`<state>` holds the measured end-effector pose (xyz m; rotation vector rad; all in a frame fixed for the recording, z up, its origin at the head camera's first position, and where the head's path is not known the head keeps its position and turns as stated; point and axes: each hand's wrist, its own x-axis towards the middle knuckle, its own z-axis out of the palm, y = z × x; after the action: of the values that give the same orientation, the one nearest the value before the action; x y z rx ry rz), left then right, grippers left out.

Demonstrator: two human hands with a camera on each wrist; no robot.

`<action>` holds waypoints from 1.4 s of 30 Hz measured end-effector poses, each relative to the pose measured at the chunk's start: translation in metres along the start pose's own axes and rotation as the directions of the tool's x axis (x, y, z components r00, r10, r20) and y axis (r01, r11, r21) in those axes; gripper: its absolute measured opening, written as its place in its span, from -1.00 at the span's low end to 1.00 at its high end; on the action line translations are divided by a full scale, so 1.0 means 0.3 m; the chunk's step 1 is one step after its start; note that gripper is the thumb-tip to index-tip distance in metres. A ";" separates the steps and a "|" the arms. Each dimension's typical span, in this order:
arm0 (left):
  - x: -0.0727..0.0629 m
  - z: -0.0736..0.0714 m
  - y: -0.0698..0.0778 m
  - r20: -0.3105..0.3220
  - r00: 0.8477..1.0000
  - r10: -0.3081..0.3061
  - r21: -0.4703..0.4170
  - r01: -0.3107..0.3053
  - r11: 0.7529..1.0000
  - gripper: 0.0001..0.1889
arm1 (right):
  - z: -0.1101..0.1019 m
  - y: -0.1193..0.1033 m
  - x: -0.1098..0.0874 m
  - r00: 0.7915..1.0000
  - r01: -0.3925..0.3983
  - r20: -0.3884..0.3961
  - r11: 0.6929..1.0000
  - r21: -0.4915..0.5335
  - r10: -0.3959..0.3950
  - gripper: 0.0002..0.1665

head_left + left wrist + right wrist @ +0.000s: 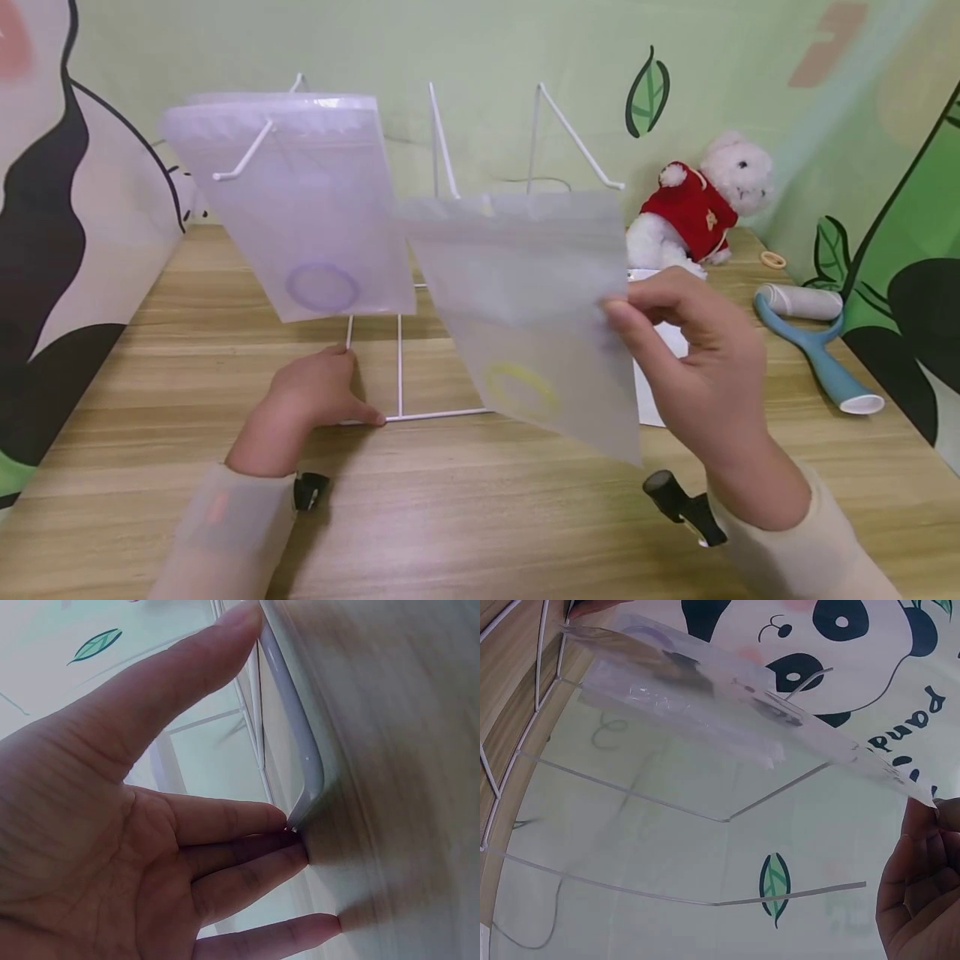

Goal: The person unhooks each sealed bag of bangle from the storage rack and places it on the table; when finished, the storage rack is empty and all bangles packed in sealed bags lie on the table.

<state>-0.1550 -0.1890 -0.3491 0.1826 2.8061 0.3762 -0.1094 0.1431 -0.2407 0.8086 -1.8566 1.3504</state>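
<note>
My right hand [697,367] pinches the right edge of a frosted plastic bag [540,275] between thumb and fingers. A yellow ring [522,389] shows through its lower part. The bag hangs tilted in front of the middle hook of a white wire rack [442,414]; the right wrist view shows the bag [817,739] nearly edge-on. Several frosted bags [292,200] hang from the rack's left hook [243,154], with a purple ring [323,287] showing through. My left hand [315,387] rests at the rack's front left base corner, thumb on the wire, fingers extended against the tabletop.
The rack's right hook [581,133] carries nothing. A white plush toy in a red top [701,208] sits at the back right. Near it lie a small tan ring [772,260], a blue-handled roller [825,358] and a white sheet [652,392] behind my right hand.
</note>
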 end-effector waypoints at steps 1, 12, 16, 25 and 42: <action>-0.001 -0.001 0.001 -0.001 1.000 0.000 -0.001 0.000 1.000 -0.06 | -0.006 0.001 -0.003 1.000 -0.008 0.003 1.000 -0.003 0.008 -0.43; -0.002 0.001 0.002 -0.005 1.000 -0.005 0.000 0.005 1.000 -0.06 | -0.083 0.023 -0.035 0.996 -0.091 -0.006 0.987 -0.134 0.091 -0.66; 0.002 0.000 0.001 -0.005 1.000 -0.006 0.002 0.006 1.000 -0.09 | -0.104 0.040 -0.047 0.995 -0.102 -0.015 0.985 -0.141 0.101 -0.72; 0.002 0.001 -0.001 0.000 1.000 -0.001 0.005 0.001 1.000 -0.05 | -0.136 0.091 -0.064 0.988 -0.148 -0.066 0.978 -0.148 0.139 -0.96; 0.005 0.003 -0.004 -0.009 1.000 0.000 0.007 0.000 1.000 -0.09 | -0.175 0.199 -0.044 0.925 -0.379 -0.135 0.892 -0.247 0.356 -0.81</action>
<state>-0.1562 -0.1898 -0.3506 0.1833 2.8167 0.3686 -0.1411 0.2105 -0.2717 0.2591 -2.1374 1.2876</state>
